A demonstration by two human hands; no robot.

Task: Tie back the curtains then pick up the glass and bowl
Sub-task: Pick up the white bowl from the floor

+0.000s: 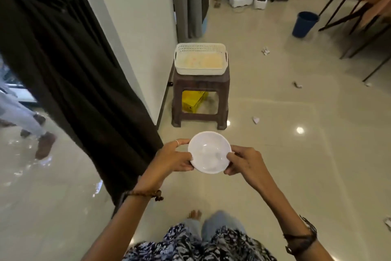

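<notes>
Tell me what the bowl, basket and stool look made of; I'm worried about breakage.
Bowl: probably white plastic or melamine, smooth and glossy, though ceramic can't be ruled out.
Basket: white plastic, with moulded lattice holes in its walls.
Stool: brown plastic, matte, with a moulded woven-look texture.

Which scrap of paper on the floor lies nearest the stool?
The white scrap just right of the brown stool, level with its feet; the other scraps lie farther right.
</notes>
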